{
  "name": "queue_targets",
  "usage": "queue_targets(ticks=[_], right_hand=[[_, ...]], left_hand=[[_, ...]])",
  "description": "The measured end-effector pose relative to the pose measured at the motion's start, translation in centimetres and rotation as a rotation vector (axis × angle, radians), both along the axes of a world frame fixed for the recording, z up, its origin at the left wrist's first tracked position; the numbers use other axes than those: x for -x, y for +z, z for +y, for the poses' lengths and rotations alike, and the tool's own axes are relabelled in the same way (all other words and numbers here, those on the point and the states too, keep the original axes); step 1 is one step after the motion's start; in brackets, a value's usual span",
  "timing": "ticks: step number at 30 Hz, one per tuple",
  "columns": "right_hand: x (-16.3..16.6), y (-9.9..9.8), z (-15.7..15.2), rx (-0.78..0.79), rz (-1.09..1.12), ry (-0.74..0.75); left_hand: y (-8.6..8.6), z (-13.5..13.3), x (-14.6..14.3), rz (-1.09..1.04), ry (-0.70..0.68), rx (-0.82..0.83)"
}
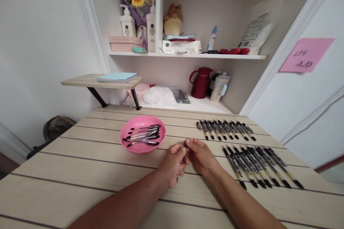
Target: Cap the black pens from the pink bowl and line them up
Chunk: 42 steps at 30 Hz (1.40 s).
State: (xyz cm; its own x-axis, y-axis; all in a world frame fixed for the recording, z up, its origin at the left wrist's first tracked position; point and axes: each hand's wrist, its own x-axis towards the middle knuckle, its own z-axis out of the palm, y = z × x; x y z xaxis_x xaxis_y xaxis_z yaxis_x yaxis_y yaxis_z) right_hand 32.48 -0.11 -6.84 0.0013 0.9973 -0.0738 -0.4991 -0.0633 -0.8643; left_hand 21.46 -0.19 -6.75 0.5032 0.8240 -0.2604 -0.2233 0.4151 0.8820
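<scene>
A black pen (182, 159) is in my two hands above the middle of the table, mostly covered by the fingers. My left hand (173, 162) is closed around its body. The fingertips of my right hand (200, 154) pinch its upper end; whether they grip a cap or the pen itself is hidden. To the left, a pink bowl (142, 149) with a wavy rim holds several capped-looking pens (145, 136). On the right lie two rows of pens: a far row (225, 128) and a nearer row (260, 166), side by side, with thin tips pointing away.
A small raised shelf (94, 80) with a stack of blue paper (116, 77) stands at the back left. Behind the table are a white plastic bag (159, 96), a red jug (200, 84) and a light tumbler (219, 87). Overhead, a shelf board (188, 55) carries bottles and boxes.
</scene>
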Motion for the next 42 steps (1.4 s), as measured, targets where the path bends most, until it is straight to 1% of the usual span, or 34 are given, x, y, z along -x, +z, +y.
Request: queue_targets(ticks=[4,7,9,11,14,19,21,23,25,29,31,34,35,37,39,40,41,42], right_hand=[[0.1,0.0,0.2,-0.027,0.037,-0.054],[0.3,0.0,0.2,-0.049,0.051,-0.028],[0.3,0.0,0.1,-0.028,0.04,0.008],[0.3,-0.1,0.1,0.011,0.015,0.008],[0.0,0.0,0.2,0.022,0.004,-0.066],[-1.1,0.3,0.9,-0.018,0.111,-0.167],[-1.9,0.2,1.3,-0.003,0.109,-0.219],[-2.7,-0.1,1.6,0.013,0.063,-0.277],[-3.5,-0.5,1.8,0.031,-0.088,-0.328],[-5.6,-1.0,2.1,0.063,-0.591,-0.379],[-7.0,-0.7,2.2,0.088,-0.74,-0.394],[-9.2,0.1,2.4,0.119,-0.93,-0.423],[-9.8,0.4,2.6,0.126,-1.044,-0.428],[-10.6,1.0,2.9,0.141,-1.39,-0.412],[-10.7,1.3,3.4,0.157,-1.748,-0.359],[-10.6,1.3,3.8,0.162,-1.878,-0.327],[-10.4,1.3,4.1,0.162,-1.952,-0.298],[-10.1,1.3,4.5,0.16,-1.97,-0.279]], left_hand=[[0.1,0.0,-0.1,0.008,0.004,0.004],[0.0,0.0,-0.1,0.001,0.012,0.0],[0.0,0.0,-0.1,-0.008,0.02,-0.008],[-0.1,0.0,0.0,-0.008,0.018,-0.014],[-0.1,0.0,0.0,0.001,0.003,-0.01],[-0.3,-0.1,-0.1,0.0,-0.02,-0.017],[-0.3,-0.1,0.0,-0.007,-0.031,-0.025],[-0.3,0.0,0.1,-0.005,-0.035,-0.022],[-0.3,0.0,0.1,0.0,-0.032,-0.021],[-0.3,0.0,0.2,-0.011,-0.014,-0.011],[-0.3,0.1,0.2,-0.022,-0.01,0.002],[-0.3,0.0,0.3,-0.031,-0.009,0.018],[-0.2,0.0,0.3,-0.031,-0.008,0.021],[-0.1,0.0,0.3,-0.026,-0.003,0.022],[-0.1,0.0,0.3,-0.023,0.001,0.023],[0.0,0.0,0.3,-0.022,0.001,0.026],[0.0,0.0,0.3,-0.02,0.001,0.029],[0.0,0.0,0.2,-0.02,0.0,0.032]])
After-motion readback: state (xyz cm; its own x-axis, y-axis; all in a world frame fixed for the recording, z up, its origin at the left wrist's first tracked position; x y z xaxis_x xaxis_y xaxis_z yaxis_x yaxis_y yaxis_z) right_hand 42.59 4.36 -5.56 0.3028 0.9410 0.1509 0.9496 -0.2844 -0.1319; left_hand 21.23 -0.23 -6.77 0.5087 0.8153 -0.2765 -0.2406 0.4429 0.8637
